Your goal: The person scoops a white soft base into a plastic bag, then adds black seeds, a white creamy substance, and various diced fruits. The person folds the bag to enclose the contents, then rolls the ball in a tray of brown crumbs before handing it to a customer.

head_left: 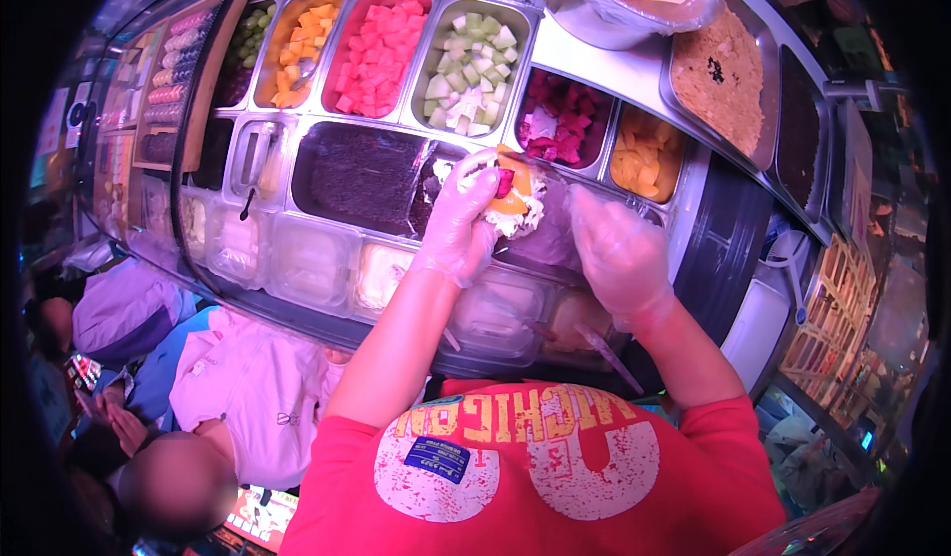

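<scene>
My left hand, in a clear thin glove, is closed on a cream-and-fruit portion. White cream shows on it, with orange fruit pieces and a deep pink piece on top. Its underside is hidden by my fingers. To its right my right hand, gloved too, has its fingers curled together; anything in them is hidden. A pale purple layer lies between both hands. Beneath and left of the portion is a wide pan of dark purple food, with white bits near its right end.
Behind stand pans of orange cubes, pink cubes, pale green cubes, magenta cubes and orange slices. A tray of tan crumbs and a film-lined bowl are at upper right. People stand at lower left.
</scene>
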`<action>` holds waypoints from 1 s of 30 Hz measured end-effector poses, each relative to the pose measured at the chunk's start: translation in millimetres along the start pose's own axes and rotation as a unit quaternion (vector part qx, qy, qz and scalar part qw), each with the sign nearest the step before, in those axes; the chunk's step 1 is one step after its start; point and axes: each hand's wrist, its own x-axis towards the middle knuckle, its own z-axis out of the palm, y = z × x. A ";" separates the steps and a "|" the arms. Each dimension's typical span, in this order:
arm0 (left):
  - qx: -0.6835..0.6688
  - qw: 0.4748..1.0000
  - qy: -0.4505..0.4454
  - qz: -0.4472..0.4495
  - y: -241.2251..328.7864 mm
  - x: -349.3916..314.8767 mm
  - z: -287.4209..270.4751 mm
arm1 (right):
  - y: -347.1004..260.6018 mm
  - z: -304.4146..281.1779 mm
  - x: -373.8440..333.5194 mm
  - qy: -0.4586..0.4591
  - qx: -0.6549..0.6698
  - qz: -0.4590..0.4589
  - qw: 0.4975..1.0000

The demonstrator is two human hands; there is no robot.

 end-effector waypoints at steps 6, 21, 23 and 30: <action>0.009 0.999 0.036 0.033 12.5 -21.0 -21.0 | 84.3 50.4 32.2 -0.147 -0.157 0.136 0.967; 0.033 0.989 0.129 0.071 89.1 -75.8 -79.1 | 21.3 257.6 202.0 -0.283 -0.007 0.245 0.927; 0.021 0.991 0.115 0.070 95.6 -76.7 -84.4 | 20.9 271.5 195.9 -0.218 0.024 0.312 0.924; -0.033 0.996 0.072 0.042 113.2 -49.2 -103.6 | 17.0 265.3 191.8 -0.199 0.008 0.317 0.927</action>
